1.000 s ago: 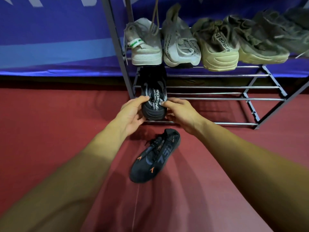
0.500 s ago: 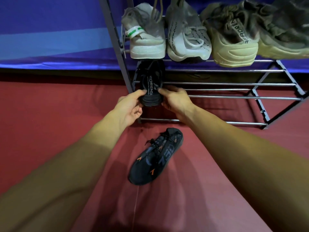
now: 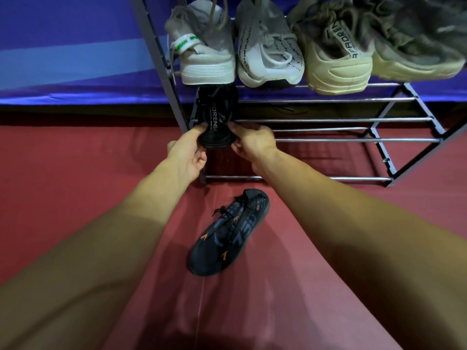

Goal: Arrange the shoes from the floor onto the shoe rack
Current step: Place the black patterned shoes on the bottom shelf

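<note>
Head view: both hands [image 3: 217, 145] pinching black shoe's [image 3: 216, 122] heel, likely light and soft, best gripped at the firmer sole edges

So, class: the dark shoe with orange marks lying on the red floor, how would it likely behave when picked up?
The dark shoe looks low and thin-soled, so probably light and bendy. Its knit-looking upper should grip easily. Its loose laces may dangle, and it seems unlikely to roll.
</note>
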`<state>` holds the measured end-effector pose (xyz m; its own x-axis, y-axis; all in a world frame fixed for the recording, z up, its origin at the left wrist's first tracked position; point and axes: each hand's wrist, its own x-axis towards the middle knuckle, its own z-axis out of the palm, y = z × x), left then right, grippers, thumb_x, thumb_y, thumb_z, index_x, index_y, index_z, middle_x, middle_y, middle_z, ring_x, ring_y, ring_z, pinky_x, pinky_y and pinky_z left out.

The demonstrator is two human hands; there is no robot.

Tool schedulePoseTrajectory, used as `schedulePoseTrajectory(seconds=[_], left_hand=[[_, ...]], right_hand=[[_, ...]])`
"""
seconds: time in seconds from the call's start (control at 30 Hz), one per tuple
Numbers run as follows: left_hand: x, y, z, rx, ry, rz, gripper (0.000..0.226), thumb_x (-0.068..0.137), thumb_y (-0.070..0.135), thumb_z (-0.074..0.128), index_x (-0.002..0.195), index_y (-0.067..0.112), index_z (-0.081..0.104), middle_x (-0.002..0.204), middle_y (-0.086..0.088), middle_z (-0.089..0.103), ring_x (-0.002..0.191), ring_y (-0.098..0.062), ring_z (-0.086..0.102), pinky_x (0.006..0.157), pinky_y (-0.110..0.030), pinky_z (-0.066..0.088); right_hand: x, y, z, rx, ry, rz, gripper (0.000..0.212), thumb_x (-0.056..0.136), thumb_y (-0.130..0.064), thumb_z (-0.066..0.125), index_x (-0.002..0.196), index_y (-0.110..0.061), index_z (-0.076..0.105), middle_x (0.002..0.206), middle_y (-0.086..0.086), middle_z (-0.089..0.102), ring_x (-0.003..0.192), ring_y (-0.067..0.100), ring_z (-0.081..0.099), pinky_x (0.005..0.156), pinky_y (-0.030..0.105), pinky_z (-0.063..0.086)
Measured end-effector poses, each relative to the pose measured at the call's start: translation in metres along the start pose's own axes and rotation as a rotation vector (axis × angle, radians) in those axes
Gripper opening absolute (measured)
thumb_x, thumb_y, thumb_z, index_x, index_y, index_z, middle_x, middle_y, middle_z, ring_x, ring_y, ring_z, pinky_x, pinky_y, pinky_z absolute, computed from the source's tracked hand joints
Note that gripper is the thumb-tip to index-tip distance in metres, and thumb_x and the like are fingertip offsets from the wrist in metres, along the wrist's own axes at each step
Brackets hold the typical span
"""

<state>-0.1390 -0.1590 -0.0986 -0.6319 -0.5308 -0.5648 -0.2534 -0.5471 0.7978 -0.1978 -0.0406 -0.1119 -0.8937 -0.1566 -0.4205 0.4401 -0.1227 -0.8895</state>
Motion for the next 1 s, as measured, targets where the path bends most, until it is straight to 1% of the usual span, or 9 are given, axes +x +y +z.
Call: schedulePoseTrajectory(seconds=[0.07,0.13,0.23,0.3,0.4,0.47,0.7,0.83,1.0], left_hand=[[-0.001,0.001,-0.002,0.035,-0.017,-0.006,0.066,0.079,0.028,0.081,0.137,0.013,0.054,0.075,0.004,0.064,0.051,-0.004,0.056,0.048,-0.019,0.039],[-0.002,0.000,-0.004,0.068,-0.025,-0.002,0.062,0.078,0.027,0.081,0.133,0.013,0.056,0.093,0.000,0.071,0.068,-0.007,0.064,0.053,-0.020,0.040],[-0.006,-0.005,-0.006,0.093,-0.016,0.014,0.051,0.078,0.027,0.080,0.123,0.014,0.060,0.105,-0.005,0.073,0.081,-0.011,0.067,0.059,-0.022,0.041],[-0.012,-0.009,-0.008,0.098,-0.020,0.005,0.054,0.078,0.030,0.080,0.126,0.016,0.059,0.106,-0.006,0.072,0.087,-0.012,0.067,0.063,-0.023,0.043],[-0.021,-0.016,-0.011,0.132,-0.043,0.016,0.050,0.079,0.032,0.080,0.124,0.021,0.060,0.111,-0.004,0.071,0.090,-0.013,0.066,0.066,-0.024,0.043],[-0.028,-0.021,-0.013,0.166,-0.067,0.032,0.045,0.081,0.032,0.078,0.121,0.027,0.058,0.106,-0.001,0.070,0.088,-0.013,0.065,0.068,-0.025,0.043],[-0.071,-0.081,-0.022,0.385,-0.190,-0.063,0.019,0.082,0.031,0.077,0.094,0.025,0.063,0.084,0.003,0.067,0.076,-0.011,0.061,0.057,-0.021,0.040],[-0.100,-0.129,-0.029,0.620,-0.331,-0.123,0.013,0.083,0.031,0.076,0.085,0.025,0.064,0.091,0.005,0.067,0.085,-0.012,0.063,0.063,-0.022,0.039],[-0.138,-0.185,-0.046,0.961,-0.525,-0.154,0.011,0.082,0.026,0.076,0.090,0.022,0.070,0.086,0.004,0.070,0.071,-0.007,0.063,0.059,-0.019,0.041]], right_hand=[[0.000,0.001,0.001,-0.029,0.018,0.002,0.050,0.080,-0.026,0.084,0.119,-0.001,0.065,0.091,0.014,0.062,0.050,0.012,0.054,0.070,0.030,0.057],[0.000,0.002,-0.001,-0.032,0.023,0.004,0.046,0.081,-0.024,0.083,0.116,0.000,0.065,0.094,0.015,0.065,0.058,0.015,0.059,0.074,0.032,0.060],[-0.002,0.004,-0.005,-0.035,0.002,0.007,0.019,0.084,-0.019,0.081,0.092,-0.011,0.066,0.088,0.011,0.066,0.062,0.016,0.060,0.079,0.033,0.061],[-0.004,0.004,-0.010,-0.067,-0.020,-0.013,0.016,0.085,-0.018,0.080,0.082,-0.016,0.064,0.075,0.006,0.062,0.056,0.014,0.055,0.074,0.031,0.057],[-0.014,0.005,-0.020,-0.149,-0.035,-0.038,0.018,0.086,-0.019,0.078,0.098,-0.008,0.071,0.070,0.002,0.058,0.053,0.012,0.051,0.069,0.029,0.053],[-0.022,0.007,-0.026,-0.222,-0.039,-0.030,0.027,0.086,-0.022,0.078,0.105,-0.004,0.071,0.073,0.003,0.059,0.056,0.013,0.053,0.074,0.032,0.057],[-0.078,0.046,-0.092,-0.608,-0.092,0.040,0.025,0.088,-0.031,0.073,0.072,-0.017,0.061,0.070,0.007,0.061,0.065,0.022,0.058,0.065,0.031,0.046],[-0.117,0.077,-0.138,-0.746,-0.114,0.130,0.020,0.090,-0.029,0.073,0.088,-0.010,0.066,0.086,0.013,0.066,0.070,0.022,0.061,0.068,0.032,0.050],[-0.165,0.106,-0.189,-0.900,-0.158,0.259,0.033,0.086,-0.026,0.075,0.103,0.003,0.073,0.088,0.015,0.068,0.075,0.023,0.057,0.067,0.032,0.048]])
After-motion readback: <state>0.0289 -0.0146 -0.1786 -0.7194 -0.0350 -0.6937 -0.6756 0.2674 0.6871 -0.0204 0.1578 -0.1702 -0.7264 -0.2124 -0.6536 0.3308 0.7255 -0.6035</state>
